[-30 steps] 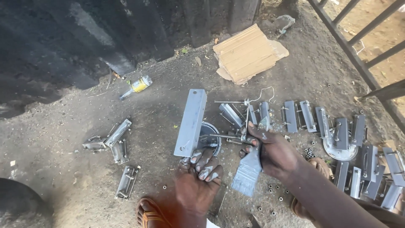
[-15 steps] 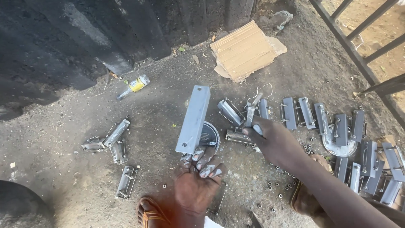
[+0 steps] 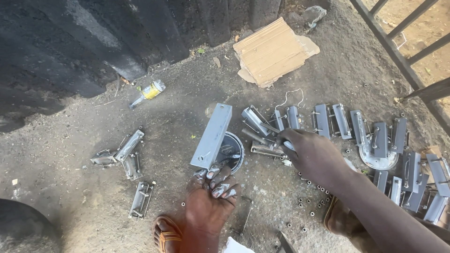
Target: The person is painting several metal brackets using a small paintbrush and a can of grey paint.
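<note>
Head view shows the left hand (image 3: 211,199), fingers paint-smeared and curled, pinching the lower end of a grey metal bar (image 3: 212,136) tilted over a round paint tin (image 3: 230,151) on the dirt floor (image 3: 84,197). Right hand (image 3: 311,154) is closed around a thin brush handle (image 3: 269,127) beside grey metal brackets (image 3: 342,122).

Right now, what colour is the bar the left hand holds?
Silver-grey bar, painted metal, clearest in the head view.
</note>
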